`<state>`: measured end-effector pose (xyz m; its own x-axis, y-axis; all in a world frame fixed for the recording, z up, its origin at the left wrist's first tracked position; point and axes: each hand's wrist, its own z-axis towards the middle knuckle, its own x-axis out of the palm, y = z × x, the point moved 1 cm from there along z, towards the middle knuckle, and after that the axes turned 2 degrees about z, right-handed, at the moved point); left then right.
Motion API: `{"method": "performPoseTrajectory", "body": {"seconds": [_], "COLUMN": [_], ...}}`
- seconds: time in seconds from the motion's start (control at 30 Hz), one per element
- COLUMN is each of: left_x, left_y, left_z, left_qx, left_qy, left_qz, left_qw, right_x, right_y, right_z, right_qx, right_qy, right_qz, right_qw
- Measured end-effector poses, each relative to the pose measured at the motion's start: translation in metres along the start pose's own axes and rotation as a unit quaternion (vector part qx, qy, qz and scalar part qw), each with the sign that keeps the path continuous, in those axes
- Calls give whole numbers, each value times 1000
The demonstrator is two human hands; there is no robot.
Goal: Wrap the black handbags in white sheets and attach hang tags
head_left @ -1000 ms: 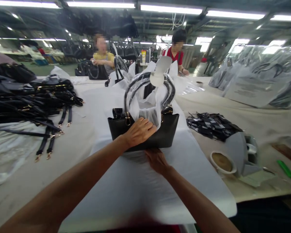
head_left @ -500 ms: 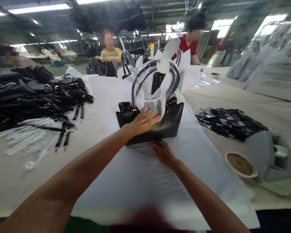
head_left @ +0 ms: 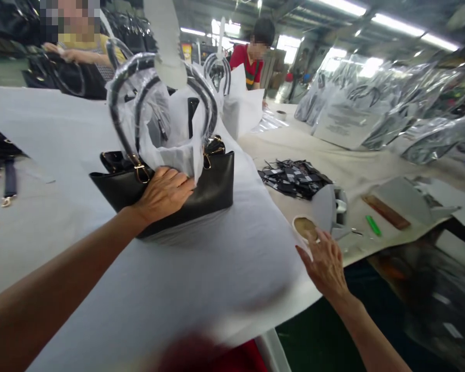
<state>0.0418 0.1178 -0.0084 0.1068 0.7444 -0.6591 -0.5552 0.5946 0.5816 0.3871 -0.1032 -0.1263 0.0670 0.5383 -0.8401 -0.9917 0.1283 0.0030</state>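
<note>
A black handbag (head_left: 217,181) stands upright on white sheets, with white tissue paper (head_left: 178,157) in its mouth. Clear film wraps its two arched handles (head_left: 115,106), and a pale paper piece (head_left: 166,44) rises between them. My left hand (head_left: 166,192) is closed over the bag's front rim, its fingers bent inward by the tissue; the fingertips are hidden. Off to the right, my right hand (head_left: 327,263) has its thumb and fingers apart over a round, white-rimmed thing with a brown middle (head_left: 304,226). Whether it touches that thing I cannot tell.
A grey tape dispenser-like object (head_left: 327,206) stands beyond my right hand, near a pile of black tags (head_left: 294,178). A green tool (head_left: 373,226) and brown bar (head_left: 385,211) lie farther right. Film-wrapped bags (head_left: 344,119) stand behind. Two co-workers are across the table.
My right hand has left the sheet before the bag and moved right to the round thing. My left hand stays on the bag's rim. The view has turned right.
</note>
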Motion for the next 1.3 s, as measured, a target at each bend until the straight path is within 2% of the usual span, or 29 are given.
{"method": "performPoseTrajectory", "body": {"seconds": [0.1,0.17,0.2,0.27,0.37,0.43,0.57,0.67,0.77,0.97,1.13,1.3], "left_x": [-1,-1,-1,0,2,3,5,6,6,8,7,-4], "left_y": [-2,-2,-2,-1,0,0,-2,-2,-2,-2,0,1], "left_z": [0,0,0,-1,-1,-2,-2,-2,-2,-1,0,0], "left_qx": [-12,-18,-22,-28,-33,-29,-31,-41,-43,-46,-70,-90], "left_qy": [16,20,25,30,26,23,31,43,50,87,127,155], "left_qz": [-6,-27,-40,-67,-90,-82,-62,-70,-73,-94,-159,-189], "left_qw": [1000,999,999,997,995,996,997,996,995,991,977,965], "right_x": [27,36,36,27,0,-17,-31,-28,-21,-12,-4,-8], "right_y": [-24,-27,-26,-19,6,33,93,127,144,156,150,134], "right_z": [17,24,27,27,13,-9,-60,-86,-92,-68,-42,-31], "right_qx": [41,54,60,59,-16,-78,-160,-247,-267,-231,-192,-245], "right_qy": [45,62,52,-8,-100,-105,-24,25,54,105,165,253], "right_qz": [-27,-22,-16,10,98,172,279,232,174,165,169,231], "right_qw": [998,996,997,998,990,976,947,940,946,953,952,907]}}
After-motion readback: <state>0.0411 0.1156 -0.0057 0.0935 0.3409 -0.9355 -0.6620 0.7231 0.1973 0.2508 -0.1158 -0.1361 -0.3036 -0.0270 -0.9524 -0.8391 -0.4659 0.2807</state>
